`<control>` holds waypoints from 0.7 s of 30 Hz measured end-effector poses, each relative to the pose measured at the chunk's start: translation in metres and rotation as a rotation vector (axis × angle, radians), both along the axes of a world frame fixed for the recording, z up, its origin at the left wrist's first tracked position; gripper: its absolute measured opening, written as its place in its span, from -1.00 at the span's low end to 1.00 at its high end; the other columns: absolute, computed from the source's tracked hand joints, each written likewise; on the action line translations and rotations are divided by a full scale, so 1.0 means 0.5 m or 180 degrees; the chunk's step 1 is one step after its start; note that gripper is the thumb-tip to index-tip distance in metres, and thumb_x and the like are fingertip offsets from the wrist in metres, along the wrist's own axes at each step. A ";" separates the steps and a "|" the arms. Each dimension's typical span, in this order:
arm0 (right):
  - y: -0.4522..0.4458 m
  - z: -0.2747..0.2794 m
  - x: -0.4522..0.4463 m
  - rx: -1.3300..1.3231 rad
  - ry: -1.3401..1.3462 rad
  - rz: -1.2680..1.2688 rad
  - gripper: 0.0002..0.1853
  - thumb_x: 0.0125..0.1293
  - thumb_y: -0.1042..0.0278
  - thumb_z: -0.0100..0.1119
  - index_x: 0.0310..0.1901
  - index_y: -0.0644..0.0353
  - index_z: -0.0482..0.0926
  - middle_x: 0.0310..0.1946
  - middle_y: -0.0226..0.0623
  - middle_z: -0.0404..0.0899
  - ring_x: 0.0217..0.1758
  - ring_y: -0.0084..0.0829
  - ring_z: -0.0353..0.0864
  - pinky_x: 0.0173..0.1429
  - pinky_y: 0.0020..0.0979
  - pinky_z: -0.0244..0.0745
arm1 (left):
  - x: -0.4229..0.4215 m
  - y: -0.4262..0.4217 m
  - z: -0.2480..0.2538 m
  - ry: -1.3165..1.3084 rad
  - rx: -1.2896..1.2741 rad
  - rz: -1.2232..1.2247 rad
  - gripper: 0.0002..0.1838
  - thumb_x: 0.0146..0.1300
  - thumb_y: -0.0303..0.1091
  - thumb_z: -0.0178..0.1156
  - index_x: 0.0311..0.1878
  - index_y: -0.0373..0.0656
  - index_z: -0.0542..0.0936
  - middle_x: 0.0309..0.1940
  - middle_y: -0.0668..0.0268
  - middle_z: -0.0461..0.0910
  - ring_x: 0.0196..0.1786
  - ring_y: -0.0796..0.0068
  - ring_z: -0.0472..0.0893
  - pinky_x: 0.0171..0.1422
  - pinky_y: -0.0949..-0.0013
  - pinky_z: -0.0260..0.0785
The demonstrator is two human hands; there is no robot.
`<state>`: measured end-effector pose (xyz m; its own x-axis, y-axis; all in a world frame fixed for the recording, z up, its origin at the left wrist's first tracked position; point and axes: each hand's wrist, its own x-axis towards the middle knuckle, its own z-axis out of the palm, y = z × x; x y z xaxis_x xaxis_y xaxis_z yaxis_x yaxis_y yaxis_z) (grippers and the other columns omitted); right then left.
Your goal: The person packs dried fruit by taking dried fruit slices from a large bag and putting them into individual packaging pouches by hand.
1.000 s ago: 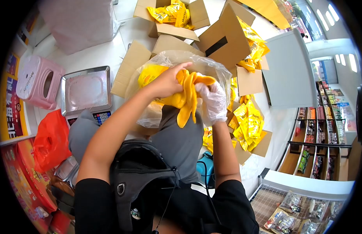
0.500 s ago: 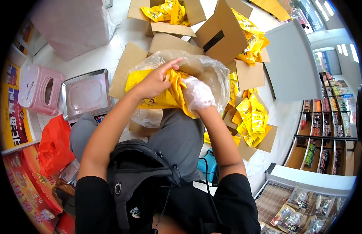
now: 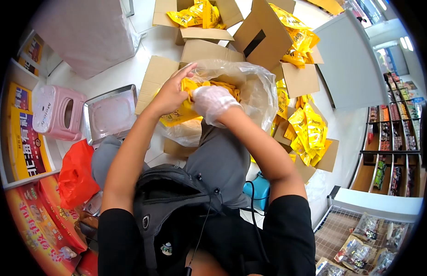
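My left hand [image 3: 171, 94], bare, grips the rim of a yellow printed pouch [image 3: 180, 117], with its index finger stretched out along the top. My right hand [image 3: 216, 103], in a clear plastic glove, is closed at the pouch's mouth on yellow-orange slices that look like dried mango [image 3: 189, 87]. Its fingertips are partly hidden. Behind both hands, more dried mango slices [image 3: 231, 89] lie inside a clear plastic liner [image 3: 263, 85], which sits in an open cardboard box [image 3: 159, 78] before my knees.
Open cartons of yellow pouches stand ahead [image 3: 195, 16] and to the right [image 3: 310, 131]. At left are a metal-tray scale [image 3: 111, 112], a pink stool [image 3: 58, 112] and a red plastic bag [image 3: 78, 175]. Shelves of packets [image 3: 392, 138] line the right side.
My right hand has moved left to the pouch's mouth with the mango slices, which earlier fanned out over the pouch. Slices inside the liner now show. The view has shifted slightly.
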<state>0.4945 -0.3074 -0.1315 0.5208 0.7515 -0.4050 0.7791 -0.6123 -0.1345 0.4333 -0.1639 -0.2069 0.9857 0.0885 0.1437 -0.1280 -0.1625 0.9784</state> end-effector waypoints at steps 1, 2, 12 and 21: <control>0.006 -0.006 0.007 0.0021 -0.0009 -0.0013 -0.71 0.20 0.19 0.10 -0.23 0.23 0.67 -0.27 -0.01 0.67 -0.15 -0.06 0.68 -0.10 -0.11 0.55 | -0.011 -0.006 0.014 0.0090 0.0007 0.0014 -0.08 0.01 -0.78 -0.08 0.51 0.09 0.16 0.19 0.25 0.37 -0.36 0.71 0.35 -0.19 0.65 0.33; 0.010 -0.009 0.013 -0.0314 -0.0106 0.0409 -0.71 0.18 0.19 0.11 -0.23 0.20 0.68 -0.25 -0.02 0.67 -0.14 -0.08 0.68 -0.08 -0.13 0.56 | -0.020 -0.010 0.029 0.0175 0.0027 0.0011 -0.08 -0.01 -0.78 -0.08 0.51 0.09 0.16 0.18 0.25 0.37 -0.37 0.72 0.33 -0.19 0.65 0.33; -0.036 0.067 -0.008 0.1487 0.0796 -0.0306 -0.39 0.09 0.11 0.35 0.21 0.05 0.52 0.03 -0.02 0.60 -0.02 -0.20 0.66 0.04 -0.32 0.53 | -0.092 0.070 0.091 0.0133 -0.0547 0.0812 -0.11 0.00 -0.77 -0.07 0.49 0.04 0.18 0.21 0.26 0.33 -0.49 0.80 0.32 -0.31 0.71 0.28; 0.111 0.012 -0.063 0.0526 0.0610 0.0916 -0.72 0.17 0.41 0.05 -0.10 0.21 0.63 -0.25 -0.01 0.65 -0.14 -0.04 0.64 -0.01 -0.17 0.50 | -0.156 0.049 0.119 0.0017 0.0056 0.0976 -0.12 0.02 -0.76 -0.04 0.49 0.05 0.21 0.22 0.25 0.35 -0.48 0.80 0.26 -0.29 0.68 0.30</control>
